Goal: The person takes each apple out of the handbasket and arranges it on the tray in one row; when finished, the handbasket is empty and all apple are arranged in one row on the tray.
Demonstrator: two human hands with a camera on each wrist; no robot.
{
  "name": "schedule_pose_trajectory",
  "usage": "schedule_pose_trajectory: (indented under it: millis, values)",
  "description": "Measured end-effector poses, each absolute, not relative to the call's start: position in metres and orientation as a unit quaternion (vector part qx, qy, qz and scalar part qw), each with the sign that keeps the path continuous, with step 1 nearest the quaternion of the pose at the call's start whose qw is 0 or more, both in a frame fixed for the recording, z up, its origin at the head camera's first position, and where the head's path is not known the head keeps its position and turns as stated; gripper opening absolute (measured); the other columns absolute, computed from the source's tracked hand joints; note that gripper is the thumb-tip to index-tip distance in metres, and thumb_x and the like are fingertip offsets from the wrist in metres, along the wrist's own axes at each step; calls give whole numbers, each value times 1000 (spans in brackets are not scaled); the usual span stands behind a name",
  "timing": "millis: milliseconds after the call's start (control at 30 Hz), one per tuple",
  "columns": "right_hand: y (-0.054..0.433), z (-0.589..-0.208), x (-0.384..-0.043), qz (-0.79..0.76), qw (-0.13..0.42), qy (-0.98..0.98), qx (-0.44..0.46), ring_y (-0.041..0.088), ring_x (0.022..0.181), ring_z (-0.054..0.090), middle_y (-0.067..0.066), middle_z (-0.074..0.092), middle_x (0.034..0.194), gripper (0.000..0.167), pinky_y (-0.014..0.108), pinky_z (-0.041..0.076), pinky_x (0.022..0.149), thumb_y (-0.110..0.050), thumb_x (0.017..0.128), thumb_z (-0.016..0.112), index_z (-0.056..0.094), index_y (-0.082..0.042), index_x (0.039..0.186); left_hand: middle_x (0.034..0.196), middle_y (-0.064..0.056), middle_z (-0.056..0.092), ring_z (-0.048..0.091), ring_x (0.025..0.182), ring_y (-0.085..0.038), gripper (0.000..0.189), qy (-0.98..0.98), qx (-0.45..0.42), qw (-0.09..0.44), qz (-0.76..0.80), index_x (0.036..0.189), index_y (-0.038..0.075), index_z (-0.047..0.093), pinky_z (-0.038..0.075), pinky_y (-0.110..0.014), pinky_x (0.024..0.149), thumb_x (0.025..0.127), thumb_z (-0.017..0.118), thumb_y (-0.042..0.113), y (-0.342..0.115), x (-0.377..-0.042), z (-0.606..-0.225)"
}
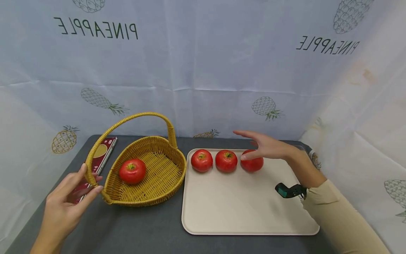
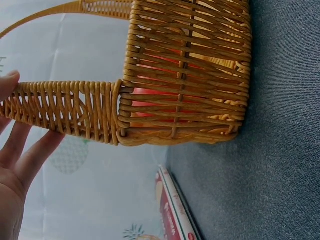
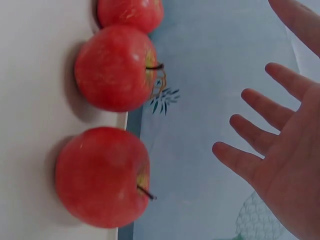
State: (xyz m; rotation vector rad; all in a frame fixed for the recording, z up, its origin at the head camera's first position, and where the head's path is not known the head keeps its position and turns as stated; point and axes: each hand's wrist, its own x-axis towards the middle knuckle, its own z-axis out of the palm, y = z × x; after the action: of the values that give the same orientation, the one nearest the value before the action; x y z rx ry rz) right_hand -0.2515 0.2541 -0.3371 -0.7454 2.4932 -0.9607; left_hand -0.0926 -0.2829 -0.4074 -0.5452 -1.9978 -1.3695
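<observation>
My left hand (image 1: 65, 203) grips the handle of a yellow wicker basket (image 1: 158, 201) near its left base, thumb on one side and fingers on the other. Inside the basket, toward its left, lies one red apple (image 1: 132, 171). Three more red apples stand in a row along the far edge of a beige tray (image 1: 234, 208): a left one (image 1: 201, 160), a middle one (image 1: 226, 161) and a right one (image 1: 253, 164). Above the right apple hovers my right hand (image 1: 269, 146), fingers spread and holding nothing. In the right wrist view its palm (image 3: 295, 165) is apart from the apples.
Behind the basket's handle, a red and white flat box (image 1: 106, 151) lies on the dark grey table (image 1: 149, 225). A pale curtain (image 1: 203, 70) printed with pineapples hangs close behind the table and along both sides. A dark wrist strap (image 1: 290, 191) sits at the right wrist.
</observation>
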Motion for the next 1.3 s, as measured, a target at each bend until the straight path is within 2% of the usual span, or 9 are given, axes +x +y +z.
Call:
schedule_pose_trajectory:
  millis: [133, 367, 467, 567, 700, 800, 967, 1133, 1300]
  values:
    - [240, -335, -249, -338, 188, 878, -282, 37, 156, 26, 7, 29, 169, 87, 70, 40, 117, -38, 87, 77, 32, -26, 161, 116, 1, 66, 72, 106, 0, 68, -760, -212, 325, -522, 143, -19, 43, 56, -11, 91, 83, 74, -13, -283, -93, -409]
    - [213, -342, -246, -343, 212, 863, -304, 33, 156, 27, 2, 31, 168, 86, 69, 33, 122, -38, 87, 78, 34, -28, 160, 115, 0, 66, 72, 105, 1, 69, -760, -206, 322, -525, 143, -18, 44, 56, -11, 90, 81, 74, -18, -283, -93, -408]
    - [201, -347, -243, -343, 223, 862, -300, 32, 157, 27, -1, 32, 167, 88, 69, 34, 122, -41, 84, 80, 35, -28, 159, 115, -1, 65, 72, 106, 1, 70, -759, -209, 317, -529, 143, -18, 43, 56, -11, 90, 80, 74, -18, -283, -94, -408]
    - [191, -350, -241, -340, 227, 860, -305, 33, 156, 29, -1, 33, 167, 87, 69, 36, 120, -42, 84, 80, 38, -26, 158, 115, 0, 65, 71, 106, 1, 70, -760, -213, 315, -527, 144, -18, 43, 55, -11, 90, 82, 75, -11, -283, -94, -408]
    - [177, -350, -239, -334, 227, 857, -319, 32, 155, 31, -1, 36, 165, 82, 68, 34, 122, -42, 84, 80, 42, -27, 156, 115, 0, 65, 72, 106, 1, 70, -755, -218, 317, -530, 144, -18, 42, 55, -12, 90, 84, 77, -3, -284, -94, -408]
    - [166, -348, -237, -328, 230, 856, -328, 29, 154, 34, -4, 39, 163, 81, 65, 34, 124, -43, 84, 80, 43, -28, 155, 115, -1, 65, 72, 107, 1, 70, -755, -216, 317, -532, 144, -18, 42, 55, -12, 90, 84, 76, -7, -284, -93, -407]
    - [146, -346, -237, -310, 239, 856, -338, 24, 152, 37, -10, 40, 161, 82, 57, 41, 122, -48, 84, 80, 43, -32, 155, 115, 0, 65, 71, 106, 1, 70, -759, -208, 316, -530, 144, -18, 43, 55, -11, 90, 81, 74, -16, -284, -93, -406]
    - [128, -345, -238, -291, 235, 847, -377, 22, 154, 33, -5, 38, 163, 82, 55, 42, 122, -46, 85, 79, 43, -27, 156, 115, 1, 65, 71, 106, 2, 71, -767, -203, 317, -520, 144, -17, 43, 55, -10, 90, 80, 73, -20, -284, -92, -407]
    - [111, -346, -240, -279, 237, 840, -401, 19, 154, 33, -7, 38, 163, 83, 53, 37, 126, -46, 85, 79, 41, -29, 157, 115, 1, 65, 71, 106, 1, 71, -771, -200, 317, -515, 145, -16, 43, 55, -10, 90, 82, 75, -13, -283, -92, -406]
